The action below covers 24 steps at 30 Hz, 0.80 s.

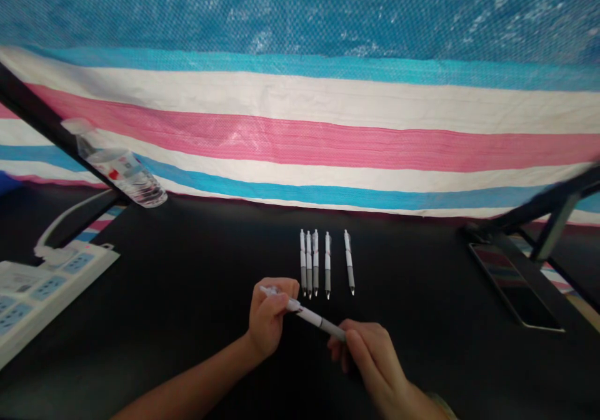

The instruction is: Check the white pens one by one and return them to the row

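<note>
Between my two hands a white pen point(311, 317) with a grey grip is held at a slant above the black table. My left hand point(270, 314) is closed on its clicker end, the thumb lying along the barrel. The fingers of my right hand point(368, 348) pinch the grey grip and hide the tip. Just beyond, several like pens lie roughly parallel, tips toward me: a close group point(309, 264), one pen point(327, 264) slightly right of it, and another pen point(349, 262) farther right.
A white power strip point(60, 295) with a plugged-in cable lies on the left. A clear plastic bottle point(126, 173) stands behind it near a black bar. On the right a phone point(513, 289) lies beside a black support. A striped sheet point(300, 95) hangs along the back of the black table point(187, 282).
</note>
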{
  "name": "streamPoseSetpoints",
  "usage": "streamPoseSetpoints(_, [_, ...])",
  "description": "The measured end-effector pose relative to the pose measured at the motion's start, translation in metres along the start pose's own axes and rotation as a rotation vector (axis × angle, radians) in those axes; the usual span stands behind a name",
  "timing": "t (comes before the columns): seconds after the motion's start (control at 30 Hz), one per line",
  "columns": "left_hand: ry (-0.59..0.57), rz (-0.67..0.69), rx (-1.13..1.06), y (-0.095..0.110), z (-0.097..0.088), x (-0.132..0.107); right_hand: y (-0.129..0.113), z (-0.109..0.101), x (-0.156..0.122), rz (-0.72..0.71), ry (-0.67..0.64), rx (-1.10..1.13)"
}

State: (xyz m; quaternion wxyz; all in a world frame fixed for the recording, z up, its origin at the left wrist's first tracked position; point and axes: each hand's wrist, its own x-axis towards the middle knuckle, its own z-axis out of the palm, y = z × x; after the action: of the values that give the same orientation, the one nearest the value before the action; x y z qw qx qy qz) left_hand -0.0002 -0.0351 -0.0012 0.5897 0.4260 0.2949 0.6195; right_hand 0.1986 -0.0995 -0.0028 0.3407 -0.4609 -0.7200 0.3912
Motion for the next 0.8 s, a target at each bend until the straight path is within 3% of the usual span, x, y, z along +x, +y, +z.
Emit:
streamPoseSetpoints(0.07, [0.014,-0.010,0.012,0.001,0.000,0.001,-0.001,0.000,0.002,0.060,0.001,0.004])
streamPoseSetpoints(0.23, [0.039,-0.032,0.027,0.001,0.000,0.002,-0.004,0.000,0.007,-0.042,-0.017,-0.054])
streamPoseSetpoints(0.33, [0.014,-0.024,0.014,0.000,0.000,0.001,-0.003,0.000,0.008,0.133,-0.099,0.112])
streamPoseSetpoints(0.47, [-0.025,-0.048,0.069,0.000,-0.003,0.002,0.004,0.003,0.013,0.414,-0.171,0.542])
streamPoseSetpoints(0.6, [-0.041,-0.045,0.114,-0.005,-0.008,0.002,0.011,0.006,0.019,0.518,-0.204,0.770])
streamPoseSetpoints(0.8, [0.004,-0.094,0.208,-0.009,-0.008,0.004,0.009,0.006,0.021,0.591,-0.124,0.810])
